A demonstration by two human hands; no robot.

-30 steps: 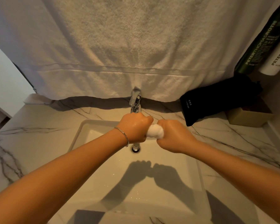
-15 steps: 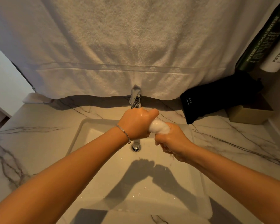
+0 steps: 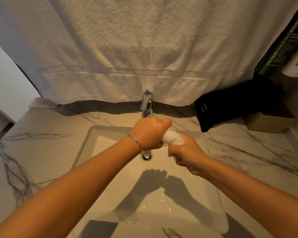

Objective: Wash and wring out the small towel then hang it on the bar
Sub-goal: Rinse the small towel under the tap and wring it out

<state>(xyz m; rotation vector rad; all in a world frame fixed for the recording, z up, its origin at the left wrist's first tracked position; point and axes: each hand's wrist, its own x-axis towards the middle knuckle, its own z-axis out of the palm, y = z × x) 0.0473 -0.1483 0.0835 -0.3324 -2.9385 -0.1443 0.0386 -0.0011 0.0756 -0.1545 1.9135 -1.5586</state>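
Note:
The small white towel [image 3: 172, 138] is rolled tight, and only a short twisted piece shows between my two fists. My left hand [image 3: 150, 133], a thin bracelet on its wrist, grips one end. My right hand [image 3: 187, 154] grips the other end, lower and turned under. Both hands are wet and held over the white sink basin [image 3: 93, 140], just in front of the chrome faucet [image 3: 147, 104]. Water drops lie on the basin floor. No bar shows in the head view.
A large white towel [image 3: 144, 48] hangs across the back, reaching down to the faucet. A black pouch [image 3: 230, 109] and a tan box [image 3: 267, 123] sit at the back right of the marble counter [image 3: 38, 152]. Two bottles [image 3: 286, 48] stand at the far right.
My right hand has rolled downward and under while my left hand stayed put, so the towel between them is twisted tighter and more of it shows.

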